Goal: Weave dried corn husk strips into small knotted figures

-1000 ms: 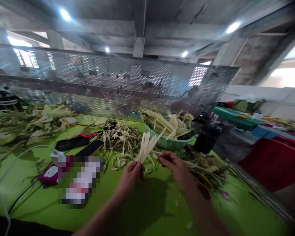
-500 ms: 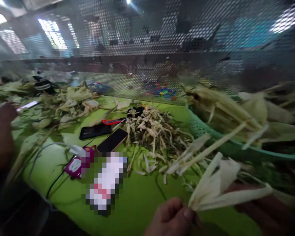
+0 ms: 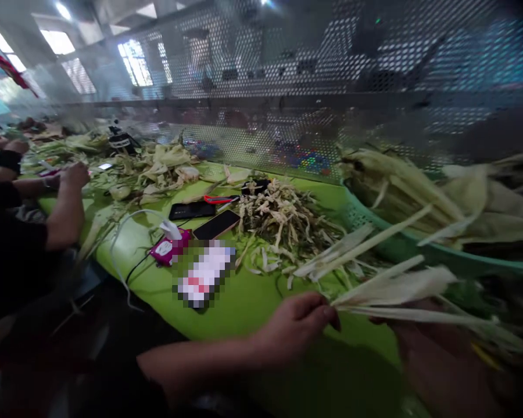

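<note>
My left hand [image 3: 294,325] is closed, its thumb and fingers pinching the gathered end of a pale corn husk [image 3: 401,290]. The husk spreads to the right in several strips. Under those strips lies my right hand [image 3: 436,348], dark and blurred, its fingers mostly hidden, so its grip does not show. A thin yellow object [image 3: 486,355] shows beside it, too blurred to name. Just beyond my hands, loose husk strips [image 3: 335,255] lie near a heap of torn husk bits [image 3: 283,215].
A green basket [image 3: 370,232] of husks stands at the right. Phones [image 3: 215,225], a purple tissue pack [image 3: 169,248] and a white cable [image 3: 115,255] lie on the green table [image 3: 253,307]. Perforated mesh [image 3: 261,133] rises behind. At left, a co-worker's arm [image 3: 67,203] reaches over husks.
My view has swung left, showing more of the co-worker's arm. My left hand keeps its pinch on the husk and sits higher in view; the husk's strips look flatter and drawn toward the right.
</note>
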Action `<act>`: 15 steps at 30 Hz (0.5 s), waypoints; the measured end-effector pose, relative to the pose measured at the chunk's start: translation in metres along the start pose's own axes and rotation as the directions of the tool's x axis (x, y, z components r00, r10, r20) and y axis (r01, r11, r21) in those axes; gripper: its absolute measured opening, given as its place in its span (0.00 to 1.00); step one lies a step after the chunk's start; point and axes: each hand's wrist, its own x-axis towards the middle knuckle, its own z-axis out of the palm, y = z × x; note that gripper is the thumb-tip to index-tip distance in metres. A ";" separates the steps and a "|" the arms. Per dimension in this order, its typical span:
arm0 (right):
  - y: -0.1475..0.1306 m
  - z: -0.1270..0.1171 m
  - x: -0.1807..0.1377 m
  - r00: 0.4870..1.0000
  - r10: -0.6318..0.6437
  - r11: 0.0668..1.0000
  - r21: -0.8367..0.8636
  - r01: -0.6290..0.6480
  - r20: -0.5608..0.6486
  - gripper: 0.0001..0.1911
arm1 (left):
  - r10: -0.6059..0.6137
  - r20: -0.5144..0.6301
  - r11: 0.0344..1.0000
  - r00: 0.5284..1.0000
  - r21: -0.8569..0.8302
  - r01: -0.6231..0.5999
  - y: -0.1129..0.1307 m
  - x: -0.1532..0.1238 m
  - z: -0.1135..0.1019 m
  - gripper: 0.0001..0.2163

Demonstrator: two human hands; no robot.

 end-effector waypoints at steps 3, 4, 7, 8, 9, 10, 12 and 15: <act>-0.042 0.038 0.027 0.997 -0.061 0.991 0.113 0.067 -0.050 0.10 | 0.034 -0.010 0.990 0.999 0.140 -0.032 0.001 0.008 0.007 0.13; -0.051 0.044 0.031 0.995 -0.067 0.988 0.137 0.077 -0.077 0.10 | 0.032 -0.018 0.986 0.999 0.164 -0.029 0.002 0.011 0.010 0.13; -0.061 0.047 0.033 0.996 -0.064 0.983 0.168 0.073 -0.060 0.11 | 0.015 -0.040 0.984 0.999 0.176 -0.008 0.005 0.019 0.016 0.13; -0.061 0.045 0.033 0.996 -0.072 0.984 0.161 0.079 -0.052 0.10 | 0.015 -0.036 0.986 0.999 0.164 -0.009 0.006 0.021 0.017 0.13; -0.062 0.043 0.032 0.996 -0.079 0.986 0.142 0.084 -0.042 0.10 | 0.019 -0.033 0.989 0.999 0.146 -0.014 0.007 0.023 0.018 0.14; -0.064 0.042 0.033 0.995 -0.092 0.988 0.120 0.095 -0.034 0.10 | 0.027 -0.027 0.991 0.999 0.130 -0.024 0.008 0.026 0.018 0.14; -0.069 0.042 0.037 0.994 -0.109 0.991 0.080 0.109 -0.011 0.09 | 0.040 -0.034 0.993 0.999 0.111 -0.036 0.007 0.030 0.018 0.14; -0.080 0.047 0.044 0.990 -0.133 0.987 0.095 0.128 0.047 0.06 | 0.058 -0.076 0.992 0.995 0.113 -0.050 0.001 0.037 0.013 0.12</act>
